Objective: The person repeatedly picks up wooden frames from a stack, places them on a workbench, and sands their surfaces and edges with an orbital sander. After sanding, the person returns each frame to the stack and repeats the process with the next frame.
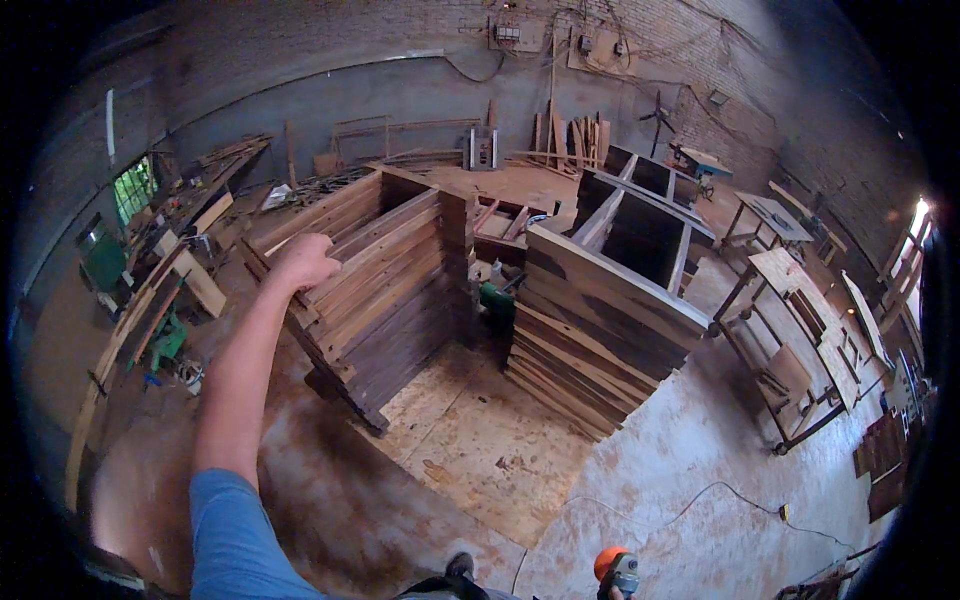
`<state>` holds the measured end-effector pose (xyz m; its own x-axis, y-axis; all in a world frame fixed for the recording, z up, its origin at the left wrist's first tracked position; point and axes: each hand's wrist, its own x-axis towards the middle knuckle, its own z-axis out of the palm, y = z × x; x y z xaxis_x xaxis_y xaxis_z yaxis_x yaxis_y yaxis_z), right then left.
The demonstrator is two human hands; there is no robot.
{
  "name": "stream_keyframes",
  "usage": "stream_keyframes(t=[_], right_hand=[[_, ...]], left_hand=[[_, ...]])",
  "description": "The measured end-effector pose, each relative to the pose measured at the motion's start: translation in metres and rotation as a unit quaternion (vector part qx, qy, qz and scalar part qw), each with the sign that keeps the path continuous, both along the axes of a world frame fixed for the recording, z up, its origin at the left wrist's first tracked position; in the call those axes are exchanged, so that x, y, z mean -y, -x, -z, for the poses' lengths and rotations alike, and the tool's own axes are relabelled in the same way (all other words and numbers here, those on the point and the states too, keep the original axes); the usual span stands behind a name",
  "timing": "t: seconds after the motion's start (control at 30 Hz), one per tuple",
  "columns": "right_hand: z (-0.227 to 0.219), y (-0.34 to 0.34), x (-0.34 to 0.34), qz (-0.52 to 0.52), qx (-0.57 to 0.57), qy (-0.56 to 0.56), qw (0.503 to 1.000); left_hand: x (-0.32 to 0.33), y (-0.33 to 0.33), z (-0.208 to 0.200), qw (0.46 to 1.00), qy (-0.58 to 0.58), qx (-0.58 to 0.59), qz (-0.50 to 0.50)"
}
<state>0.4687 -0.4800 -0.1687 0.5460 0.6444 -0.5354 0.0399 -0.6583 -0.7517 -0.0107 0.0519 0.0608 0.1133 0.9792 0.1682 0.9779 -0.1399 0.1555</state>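
My left arm stretches forward, and my left hand point(303, 262) is closed over the top edge of a stack of wooden frames point(395, 255) at the left. Its fingertips are partly hidden. At the lower edge, only a bit of my right hand point(617, 594) shows, wrapped round an angle grinder point(626, 574) with an orange disc point(608, 560). Right of the gap stands a second stack of wooden frames point(590, 340), with dark openings and a pale top rail. Both stacks rest on a stained board point(490, 440) on the floor.
A thin cord point(700, 495) crosses the floor at the right. Wheeled tables point(800, 300) stand farther right. Along the left wall lie planks point(200, 275) and a green machine point(165, 340). Offcuts point(580, 140) lean against the back wall. My shoe point(460, 565) shows below the board.
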Motion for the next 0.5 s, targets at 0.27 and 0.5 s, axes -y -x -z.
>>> stream_keyframes(t=[0.27,0.5], right_hand=[[0.016,-0.006,0.012,0.028,-0.021,0.009,0.999],[0.032,-0.013,0.03,-0.013,-0.029,0.012,0.999]], left_hand=[[-0.002,-0.011,0.0,0.997,-0.026,-0.074,0.001],[0.012,-0.022,-0.005,0.997,-0.007,-0.067,-0.035]])
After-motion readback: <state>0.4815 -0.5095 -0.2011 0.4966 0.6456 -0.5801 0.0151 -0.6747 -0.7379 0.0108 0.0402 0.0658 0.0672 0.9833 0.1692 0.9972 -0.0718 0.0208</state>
